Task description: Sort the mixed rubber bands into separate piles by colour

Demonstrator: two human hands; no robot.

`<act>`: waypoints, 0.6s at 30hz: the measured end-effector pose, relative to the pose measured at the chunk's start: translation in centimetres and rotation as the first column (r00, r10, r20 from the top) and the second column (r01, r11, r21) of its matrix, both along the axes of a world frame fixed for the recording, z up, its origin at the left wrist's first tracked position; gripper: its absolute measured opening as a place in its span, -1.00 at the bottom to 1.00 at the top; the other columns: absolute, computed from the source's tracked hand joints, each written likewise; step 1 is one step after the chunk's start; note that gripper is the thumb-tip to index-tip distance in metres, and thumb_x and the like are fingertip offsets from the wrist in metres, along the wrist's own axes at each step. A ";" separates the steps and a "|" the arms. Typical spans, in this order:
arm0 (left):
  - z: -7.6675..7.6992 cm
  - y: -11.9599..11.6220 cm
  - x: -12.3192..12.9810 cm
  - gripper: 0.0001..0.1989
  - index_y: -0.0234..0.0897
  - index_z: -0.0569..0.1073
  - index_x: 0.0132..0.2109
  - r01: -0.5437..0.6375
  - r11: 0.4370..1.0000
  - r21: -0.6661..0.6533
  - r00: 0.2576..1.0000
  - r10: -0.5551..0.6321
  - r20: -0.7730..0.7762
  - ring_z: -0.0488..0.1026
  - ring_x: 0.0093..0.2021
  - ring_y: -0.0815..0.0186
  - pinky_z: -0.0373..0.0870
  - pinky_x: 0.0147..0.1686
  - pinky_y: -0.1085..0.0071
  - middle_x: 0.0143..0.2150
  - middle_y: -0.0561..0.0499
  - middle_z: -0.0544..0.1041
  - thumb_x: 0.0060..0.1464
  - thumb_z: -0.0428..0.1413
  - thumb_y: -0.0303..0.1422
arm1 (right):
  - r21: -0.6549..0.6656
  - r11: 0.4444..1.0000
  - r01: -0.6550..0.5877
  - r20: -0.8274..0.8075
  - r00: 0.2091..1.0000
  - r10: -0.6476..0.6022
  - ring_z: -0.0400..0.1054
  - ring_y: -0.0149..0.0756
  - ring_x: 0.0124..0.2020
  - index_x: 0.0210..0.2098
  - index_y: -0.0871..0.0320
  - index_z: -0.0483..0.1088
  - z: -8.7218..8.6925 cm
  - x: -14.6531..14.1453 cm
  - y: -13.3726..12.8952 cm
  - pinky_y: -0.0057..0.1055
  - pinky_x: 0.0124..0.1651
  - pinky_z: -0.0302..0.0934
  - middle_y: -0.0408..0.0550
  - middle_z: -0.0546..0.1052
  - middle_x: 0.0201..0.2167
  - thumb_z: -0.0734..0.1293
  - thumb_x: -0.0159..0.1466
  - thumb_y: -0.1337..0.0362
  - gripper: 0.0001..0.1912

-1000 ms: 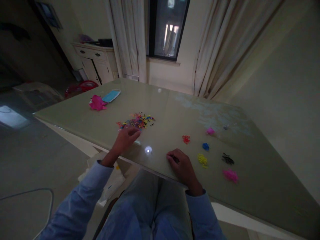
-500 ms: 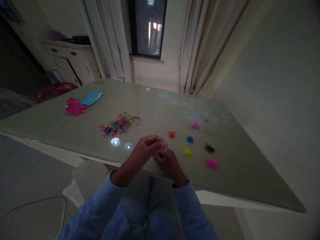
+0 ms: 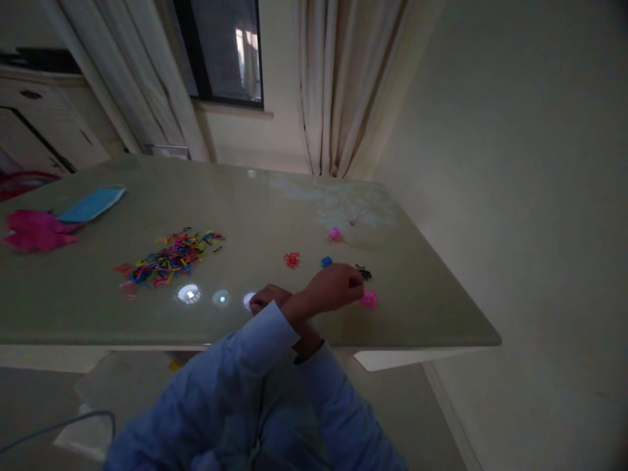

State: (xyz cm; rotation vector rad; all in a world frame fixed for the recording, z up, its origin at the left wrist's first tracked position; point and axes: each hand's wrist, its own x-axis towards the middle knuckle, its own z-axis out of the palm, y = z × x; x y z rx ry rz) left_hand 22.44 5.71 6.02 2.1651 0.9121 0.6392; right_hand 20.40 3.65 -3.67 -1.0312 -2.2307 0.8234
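My left hand (image 3: 334, 288) reaches across over my right wrist, fingers pinched together beside the black pile (image 3: 364, 272) and the lower pink pile (image 3: 369, 299). Whatever it holds, if anything, is too small to make out. My right hand (image 3: 271, 296) is curled closed above the table's near part, left of the crossing, its contents hidden. Close by lie a red pile (image 3: 292, 260) and a blue pile (image 3: 326, 261) of small thin pieces, perhaps bands or clips. The yellow pile is hidden behind my left hand. A larger mixed-colour heap (image 3: 171, 258) lies to the left.
Farther back on the glossy table (image 3: 235, 209) sit another pink bundle (image 3: 334, 234) and a small clear item (image 3: 352, 221). At the left are a blue face mask (image 3: 92, 205) and a crumpled pink piece (image 3: 39, 230). A wall (image 3: 490, 196) stands at the right.
My hands were together; now my left hand has crossed over to the right, to the black and pink piles. My right hand has shifted left beneath it. The view has turned right.
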 end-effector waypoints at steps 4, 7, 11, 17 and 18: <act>-1.7 1.3 3.3 -0.82 -0.35 0.57 -0.45 0.042 0.999 0.003 0.987 -0.041 -0.157 0.28 -0.53 0.39 0.12 -0.48 0.44 -0.53 -0.01 0.47 -0.05 0.07 -0.45 | 0.014 0.999 0.033 0.095 0.995 -0.034 0.40 -0.41 -0.18 -0.27 0.08 0.49 -0.3 -0.6 0.3 -0.59 -0.11 0.22 -0.19 0.55 -0.21 0.36 0.27 0.35 -0.93; -2.4 1.8 4.2 -0.82 -0.35 0.54 -0.52 0.050 0.999 0.004 0.983 -0.048 -0.176 0.23 -0.56 0.40 0.09 -0.50 0.43 -0.59 0.03 0.41 -0.07 0.06 -0.47 | 0.005 1.000 0.004 0.105 0.994 -0.005 0.39 -0.43 -0.16 -0.32 0.04 0.47 -0.3 -0.7 0.7 -0.59 -0.09 0.22 -0.29 0.57 -0.24 0.37 0.26 0.35 -0.93; -2.7 2.2 4.4 -0.82 -0.33 0.53 -0.53 0.054 0.998 -0.015 0.981 -0.055 -0.184 0.21 -0.57 0.41 0.08 -0.50 0.44 -0.62 0.06 0.37 -0.09 0.05 -0.48 | -0.004 1.000 -0.024 0.122 0.992 0.025 0.40 -0.41 -0.14 -0.33 0.06 0.48 0.0 -0.7 1.2 -0.58 -0.09 0.22 -0.28 0.59 -0.25 0.39 0.24 0.36 -0.94; -2.7 2.2 4.1 -0.81 -0.36 0.58 -0.44 0.029 0.999 -0.042 0.992 -0.034 -0.120 0.31 -0.51 0.38 0.15 -0.47 0.45 -0.53 0.01 0.48 -0.06 0.05 -0.45 | -0.020 0.999 -0.041 0.143 0.989 0.044 0.40 -0.44 -0.16 -0.34 0.11 0.50 0.4 -0.8 1.2 -0.65 -0.12 0.19 -0.25 0.59 -0.27 0.40 0.20 0.41 -0.93; -2.6 2.2 3.9 -0.81 -0.36 0.58 -0.41 0.013 0.999 -0.050 0.996 -0.017 -0.086 0.34 -0.49 0.37 0.17 -0.46 0.46 -0.49 0.00 0.51 -0.06 0.05 -0.45 | -0.019 0.999 -0.028 0.142 0.989 0.031 0.40 -0.44 -0.16 -0.32 0.11 0.50 0.4 -0.7 1.1 -0.65 -0.13 0.18 -0.23 0.57 -0.26 0.39 0.21 0.40 -0.92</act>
